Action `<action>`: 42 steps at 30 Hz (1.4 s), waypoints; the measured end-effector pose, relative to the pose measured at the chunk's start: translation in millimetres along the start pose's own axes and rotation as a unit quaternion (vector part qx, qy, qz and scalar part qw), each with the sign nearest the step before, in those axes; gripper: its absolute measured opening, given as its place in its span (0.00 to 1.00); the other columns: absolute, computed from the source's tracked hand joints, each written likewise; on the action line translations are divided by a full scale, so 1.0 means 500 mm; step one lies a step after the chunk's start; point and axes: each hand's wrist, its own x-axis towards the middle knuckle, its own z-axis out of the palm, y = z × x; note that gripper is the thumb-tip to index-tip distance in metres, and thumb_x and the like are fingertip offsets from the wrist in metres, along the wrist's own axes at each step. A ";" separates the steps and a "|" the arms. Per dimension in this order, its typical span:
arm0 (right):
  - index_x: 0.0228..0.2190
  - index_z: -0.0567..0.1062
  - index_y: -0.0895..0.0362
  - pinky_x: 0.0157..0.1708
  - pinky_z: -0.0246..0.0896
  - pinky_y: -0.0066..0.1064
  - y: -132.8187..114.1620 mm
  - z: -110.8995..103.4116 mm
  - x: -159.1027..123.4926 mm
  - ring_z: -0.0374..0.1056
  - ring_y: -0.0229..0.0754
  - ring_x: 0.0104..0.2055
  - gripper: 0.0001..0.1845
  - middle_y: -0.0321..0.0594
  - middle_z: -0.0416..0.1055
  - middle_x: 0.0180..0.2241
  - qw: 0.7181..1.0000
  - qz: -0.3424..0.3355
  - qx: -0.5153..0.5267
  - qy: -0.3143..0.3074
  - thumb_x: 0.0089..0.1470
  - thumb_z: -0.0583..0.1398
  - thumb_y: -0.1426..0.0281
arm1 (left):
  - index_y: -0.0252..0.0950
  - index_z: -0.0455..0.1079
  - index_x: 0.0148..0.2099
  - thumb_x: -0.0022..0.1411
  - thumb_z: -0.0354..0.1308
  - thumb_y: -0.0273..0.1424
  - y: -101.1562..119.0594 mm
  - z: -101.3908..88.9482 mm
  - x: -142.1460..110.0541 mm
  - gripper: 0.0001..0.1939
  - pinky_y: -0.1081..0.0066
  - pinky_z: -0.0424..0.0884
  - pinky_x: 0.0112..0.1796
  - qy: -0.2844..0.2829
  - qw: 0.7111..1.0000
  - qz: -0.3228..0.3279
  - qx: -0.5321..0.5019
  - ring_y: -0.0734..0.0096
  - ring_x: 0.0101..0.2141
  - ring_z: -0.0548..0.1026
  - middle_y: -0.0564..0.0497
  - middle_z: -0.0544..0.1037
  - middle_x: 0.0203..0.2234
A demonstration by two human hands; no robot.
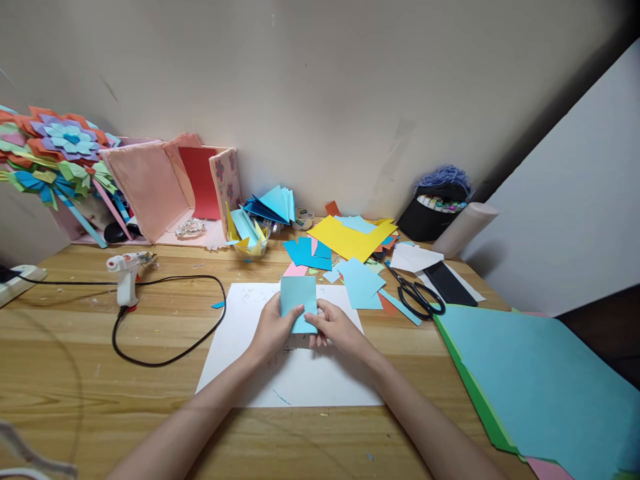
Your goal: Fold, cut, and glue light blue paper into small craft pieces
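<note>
A light blue piece of paper [299, 293], roughly rectangular, is held up between my two hands. My left hand [274, 323] grips its left edge, the thumb lying across its face. On the other side, my right hand [336, 327] pinches the lower right edge, thumb in front and fingers curled behind. Whether the paper is one sheet or folded layers I cannot tell. Beneath both hands lies a large white sheet [240, 373] with a few marks on it.
A white glue gun [127, 280] with a looping black cord stands left. Black scissors [417, 297] lie to the right, beside blue paper scraps [360, 283] and yellow paper [345, 237]. Large coloured sheets [540, 373] cover the right edge. Pink box [145, 193] and paper flowers [70, 140] stand behind.
</note>
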 end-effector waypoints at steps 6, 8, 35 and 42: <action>0.35 0.64 0.58 0.15 0.48 0.21 -0.008 -0.001 -0.003 0.58 0.31 0.12 0.12 0.27 0.63 0.11 1.000 -0.010 -0.001 0.011 0.52 0.53 0.62 | 0.32 0.64 0.43 0.53 0.55 0.38 0.016 0.008 -0.005 0.18 0.75 0.67 0.19 0.005 0.999 -0.039 -0.017 0.71 0.24 0.71 0.50 0.73 0.28; 0.36 0.63 0.58 0.15 0.50 0.21 -0.006 -0.001 -0.002 0.59 0.32 0.13 0.14 0.29 0.66 0.12 1.000 0.002 0.006 -0.018 0.52 0.54 0.61 | 0.32 0.64 0.42 0.53 0.55 0.39 0.016 0.008 -0.005 0.18 0.77 0.63 0.13 0.010 0.999 -0.042 -0.008 0.75 0.19 0.68 0.51 0.71 0.27; 0.40 0.67 0.57 0.15 0.40 0.22 -0.015 -0.020 0.000 0.56 0.26 0.16 0.23 0.35 0.66 0.28 0.995 -0.045 0.083 -0.008 0.50 0.54 0.53 | 0.34 0.62 0.34 0.51 0.46 0.56 0.029 -0.016 0.006 0.28 0.78 0.54 0.16 -0.074 0.970 -0.133 -0.189 0.80 0.15 0.61 0.56 0.64 0.17; 0.48 0.62 0.56 0.20 0.53 0.24 -0.003 -0.015 -0.002 0.59 0.32 0.20 0.24 0.36 0.65 0.26 0.998 -0.051 -0.003 0.044 0.54 0.49 0.55 | 0.35 0.61 0.31 0.54 0.48 0.51 0.019 -0.018 0.010 0.22 0.77 0.56 0.18 -0.084 0.982 -0.081 -0.151 0.79 0.16 0.59 0.56 0.63 0.17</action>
